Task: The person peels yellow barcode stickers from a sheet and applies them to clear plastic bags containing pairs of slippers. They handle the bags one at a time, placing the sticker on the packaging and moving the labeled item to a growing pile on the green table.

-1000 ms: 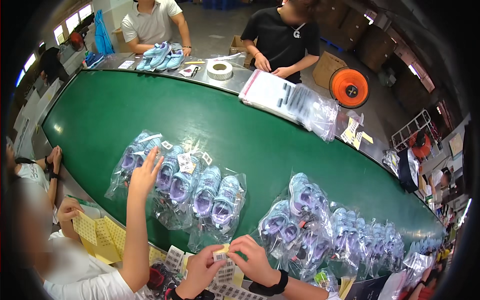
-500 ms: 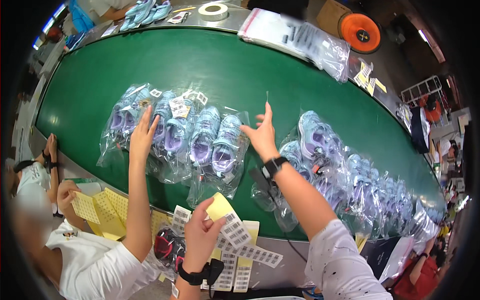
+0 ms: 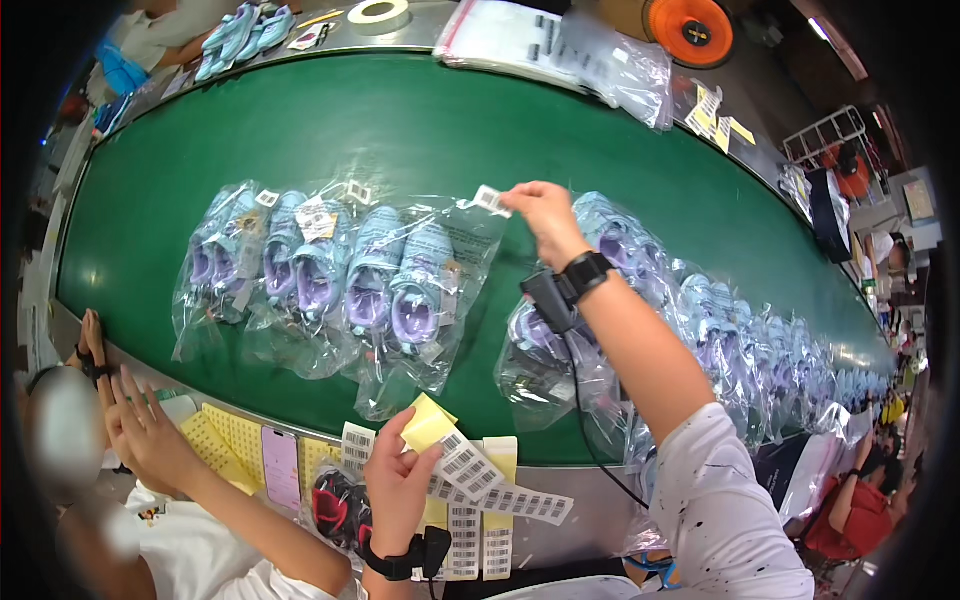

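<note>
My right hand (image 3: pixel 548 222) pinches a small white barcode sticker (image 3: pixel 489 199) at the upper right corner of a clear plastic bag (image 3: pixel 472 240). A pair of light blue shoes (image 3: pixel 372 245) with lilac linings lies in that bag, toes pointing away from me. My left hand (image 3: pixel 398 490) is closed on a sheet of barcode stickers (image 3: pixel 467 468) with yellow backing, curled over at its top. To the left, other bagged pairs carry white labels, such as the label (image 3: pixel 359 192) at a bag's top edge. Both wrists wear black straps with small boxes.
The green conveyor belt (image 3: pixel 300 110) spans the view. More bagged shoes (image 3: pixel 715 320) run rightward. Beside me, a co-worker's hand (image 3: pixel 145 435) hovers near yellow sticker sheets (image 3: pixel 222 440) and a phone (image 3: pixel 281 465). Across the belt lie tape (image 3: pixel 379 14) and flat bags (image 3: pixel 530 45).
My right hand has brought the sticker from its raised fingertip to the bag's corner. The co-worker's hand has left the bagged shoes and drawn back left. A phone now shows.
</note>
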`<state>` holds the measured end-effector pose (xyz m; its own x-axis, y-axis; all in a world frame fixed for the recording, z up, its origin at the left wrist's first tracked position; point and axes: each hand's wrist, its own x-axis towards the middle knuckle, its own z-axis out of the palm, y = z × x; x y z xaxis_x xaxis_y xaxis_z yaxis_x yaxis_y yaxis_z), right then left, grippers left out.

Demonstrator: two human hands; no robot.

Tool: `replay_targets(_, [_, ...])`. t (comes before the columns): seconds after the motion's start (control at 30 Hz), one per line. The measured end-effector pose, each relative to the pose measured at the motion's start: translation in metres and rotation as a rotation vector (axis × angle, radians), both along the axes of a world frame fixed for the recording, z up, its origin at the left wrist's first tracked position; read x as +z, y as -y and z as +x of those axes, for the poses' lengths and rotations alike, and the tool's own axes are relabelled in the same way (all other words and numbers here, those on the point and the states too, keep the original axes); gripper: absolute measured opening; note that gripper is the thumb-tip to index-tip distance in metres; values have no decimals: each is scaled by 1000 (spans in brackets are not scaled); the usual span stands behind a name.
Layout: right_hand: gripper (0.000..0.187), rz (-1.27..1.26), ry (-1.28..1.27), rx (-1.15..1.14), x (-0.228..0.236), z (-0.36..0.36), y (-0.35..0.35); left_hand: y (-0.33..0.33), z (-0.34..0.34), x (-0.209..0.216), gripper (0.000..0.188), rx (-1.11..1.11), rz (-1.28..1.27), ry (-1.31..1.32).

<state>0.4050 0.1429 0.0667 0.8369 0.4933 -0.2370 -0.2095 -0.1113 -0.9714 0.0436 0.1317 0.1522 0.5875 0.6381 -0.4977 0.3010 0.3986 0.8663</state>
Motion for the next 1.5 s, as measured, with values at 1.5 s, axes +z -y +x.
replay_targets(1.5, [20, -258, 841, 984, 143, -208, 362, 45, 24, 33, 39, 169, 384, 13])
